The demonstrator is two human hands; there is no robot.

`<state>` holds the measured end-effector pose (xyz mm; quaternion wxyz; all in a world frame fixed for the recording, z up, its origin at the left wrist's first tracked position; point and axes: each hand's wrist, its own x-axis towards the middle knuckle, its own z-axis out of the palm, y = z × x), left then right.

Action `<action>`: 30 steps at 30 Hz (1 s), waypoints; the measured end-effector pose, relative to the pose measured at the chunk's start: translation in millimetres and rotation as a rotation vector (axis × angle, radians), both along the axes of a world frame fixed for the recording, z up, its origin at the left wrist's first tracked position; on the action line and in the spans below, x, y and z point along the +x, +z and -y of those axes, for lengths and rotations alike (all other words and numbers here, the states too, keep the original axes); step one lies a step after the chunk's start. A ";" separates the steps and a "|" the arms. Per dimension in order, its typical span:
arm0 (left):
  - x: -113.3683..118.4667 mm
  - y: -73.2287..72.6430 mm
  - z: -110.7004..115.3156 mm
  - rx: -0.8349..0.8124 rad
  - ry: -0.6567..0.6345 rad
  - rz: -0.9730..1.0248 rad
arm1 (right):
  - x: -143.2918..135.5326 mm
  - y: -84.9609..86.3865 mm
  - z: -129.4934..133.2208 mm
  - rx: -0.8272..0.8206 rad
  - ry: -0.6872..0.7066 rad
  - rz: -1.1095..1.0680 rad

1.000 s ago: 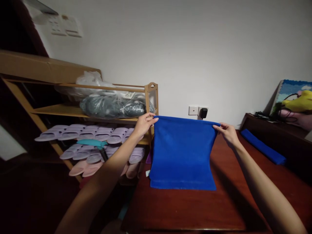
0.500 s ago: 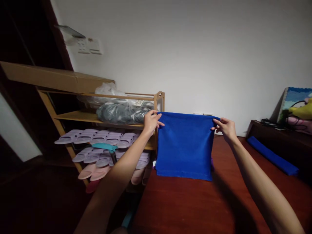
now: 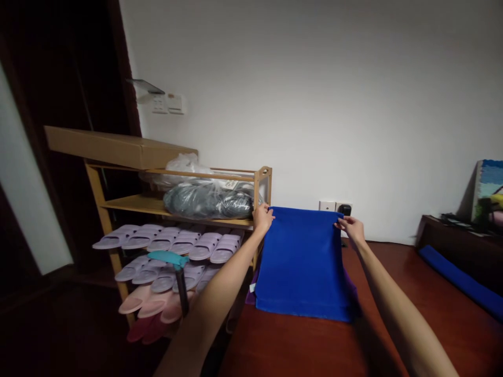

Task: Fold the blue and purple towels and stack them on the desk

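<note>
A plain blue cloth (image 3: 304, 262) is stretched between my two hands, its far edge raised and its near edge resting toward the front of the table. My left hand (image 3: 263, 217) pinches the far left corner. At the far right corner, my right hand (image 3: 351, 229) pinches the cloth in the same way. Purple fabric (image 3: 351, 284) peeks out beneath the blue cloth on both sides. A small white tag (image 3: 252, 288) shows at the left side.
The reddish-brown table (image 3: 396, 283) extends to the right, where a folded blue cloth (image 3: 459, 280) lies. A wooden rack (image 3: 257, 183) at left holds several slippers (image 3: 176, 238), a plastic-wrapped bundle (image 3: 208, 196) and a cardboard box (image 3: 118, 149). A plug (image 3: 346, 209) sits in the wall socket.
The far edge of the blue cloth has moved away from me with both hands, and more purple fabric shows under it. The camera view has shifted, so the rack sits lower.
</note>
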<state>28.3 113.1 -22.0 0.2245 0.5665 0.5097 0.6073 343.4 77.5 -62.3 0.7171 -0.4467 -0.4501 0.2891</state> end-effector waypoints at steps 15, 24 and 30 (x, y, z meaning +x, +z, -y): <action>25.3 -77.6 -37.6 -0.117 0.004 -0.488 | -7.6 -90.2 -52.5 -0.174 0.076 0.452; 26.0 -140.0 -29.9 -0.233 -0.133 -0.882 | -18.2 -135.5 -39.2 -0.462 0.080 0.967; 20.2 -142.5 -15.1 -0.236 -0.167 -1.073 | -22.6 -119.9 -16.1 -0.557 0.006 1.128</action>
